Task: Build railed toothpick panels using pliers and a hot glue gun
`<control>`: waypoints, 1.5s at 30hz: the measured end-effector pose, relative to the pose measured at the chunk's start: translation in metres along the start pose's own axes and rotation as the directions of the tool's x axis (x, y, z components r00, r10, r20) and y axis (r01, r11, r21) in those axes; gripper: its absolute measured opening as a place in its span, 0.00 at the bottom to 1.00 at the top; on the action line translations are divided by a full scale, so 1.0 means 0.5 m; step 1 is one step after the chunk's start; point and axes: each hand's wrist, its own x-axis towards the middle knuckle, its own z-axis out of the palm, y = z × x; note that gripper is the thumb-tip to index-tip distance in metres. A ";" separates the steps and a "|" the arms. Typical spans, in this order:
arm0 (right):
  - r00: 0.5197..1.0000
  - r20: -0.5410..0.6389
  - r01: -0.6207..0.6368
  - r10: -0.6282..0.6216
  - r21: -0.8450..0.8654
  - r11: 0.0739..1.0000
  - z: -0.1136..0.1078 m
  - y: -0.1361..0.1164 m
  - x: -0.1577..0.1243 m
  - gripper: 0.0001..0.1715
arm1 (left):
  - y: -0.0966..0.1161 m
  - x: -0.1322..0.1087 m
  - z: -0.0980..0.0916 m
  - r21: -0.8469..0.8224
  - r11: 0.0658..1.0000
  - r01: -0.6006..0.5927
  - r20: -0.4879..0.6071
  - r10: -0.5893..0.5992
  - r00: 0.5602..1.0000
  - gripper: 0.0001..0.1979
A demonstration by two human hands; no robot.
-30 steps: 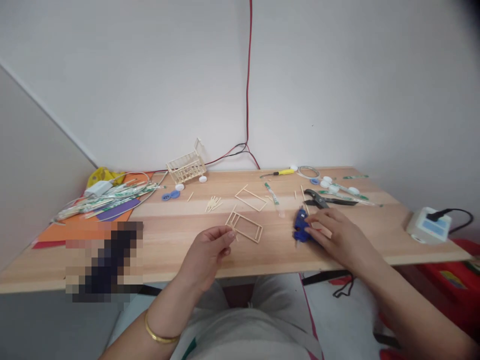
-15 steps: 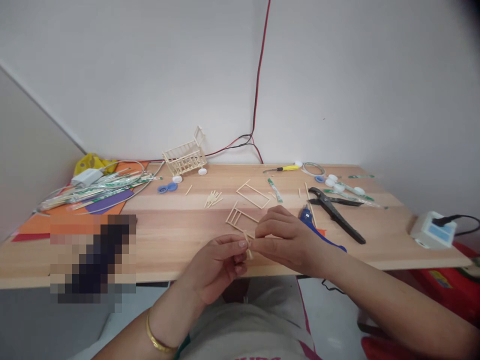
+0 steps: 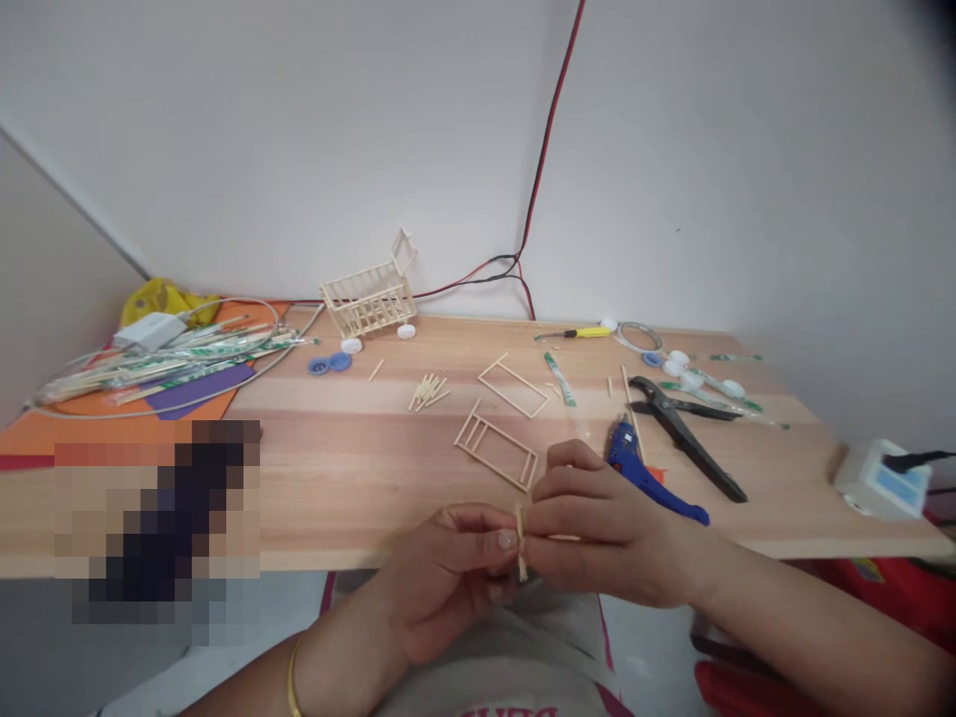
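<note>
At the near edge of the table (image 3: 336, 498), the left hand (image 3: 448, 583) and right hand (image 3: 597, 533) are pinching one short stick (image 3: 523, 568) between touching fingertips. Its long axis is standing almost upright, midway between both hands.

A home craft corner. The wooden counter (image 3: 336, 478) against a bare wall (image 3: 299, 149) carries a glue gun (image 3: 648, 472), pliers (image 3: 685, 426), coloured paper (image 3: 45, 438), loose sticks (image 3: 427, 390) and a stick cart (image 3: 369, 299).
</note>
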 end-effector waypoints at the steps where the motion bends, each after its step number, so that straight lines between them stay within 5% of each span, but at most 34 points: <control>1: 1.000 0.013 -0.002 0.002 -0.004 1.000 0.000 0.000 0.002 0.03 | 0.000 0.001 -0.002 -0.012 1.000 0.004 0.004 -0.004 1.000 0.09; 9: 0.999 -0.027 0.045 -0.047 -0.089 0.995 0.001 0.024 0.009 0.08 | 0.003 0.021 -0.014 -0.071 0.997 0.031 0.052 -0.028 0.998 0.08; 12: 0.999 -0.025 0.020 -0.025 -0.158 0.987 0.000 0.051 0.007 0.07 | 0.013 0.019 -0.022 0.262 0.964 -0.044 -0.035 0.055 0.998 0.08; 13: 1.000 0.006 0.013 -0.012 -0.189 0.982 0.003 0.062 0.006 0.07 | 0.018 0.017 -0.026 0.461 0.881 -0.107 -0.046 0.144 0.988 0.08; 15: 0.997 0.078 0.017 0.003 -0.253 0.967 0.015 0.084 0.003 0.06 | 0.032 0.012 -0.036 0.812 0.532 -0.240 0.036 0.364 0.931 0.07; 18: 0.989 0.151 0.056 -0.008 -0.317 0.947 0.044 0.112 0.002 0.09 | 0.048 0.015 -0.054 0.964 -0.031 -0.264 0.242 0.515 0.822 0.10; 20: 0.984 0.176 0.072 -0.013 -0.328 0.942 0.062 0.125 0.004 0.11 | 0.051 0.024 -0.067 0.947 -0.248 -0.205 0.307 0.506 0.806 0.11; 23: 0.978 0.208 0.068 0.001 -0.321 0.945 0.082 0.140 0.006 0.13 | 0.046 0.041 -0.087 0.897 -0.414 -0.156 0.347 0.441 0.828 0.11; 30: 0.969 0.244 0.036 0.032 -0.271 0.962 0.099 0.158 0.005 0.12 | 0.039 0.052 -0.109 0.822 -0.553 -0.134 0.410 0.413 0.813 0.18; 45: 0.965 0.252 -0.016 0.074 -0.225 0.974 0.110 0.163 -0.006 0.10 | 0.041 0.054 -0.105 0.767 -0.625 -0.147 0.399 0.285 0.872 0.29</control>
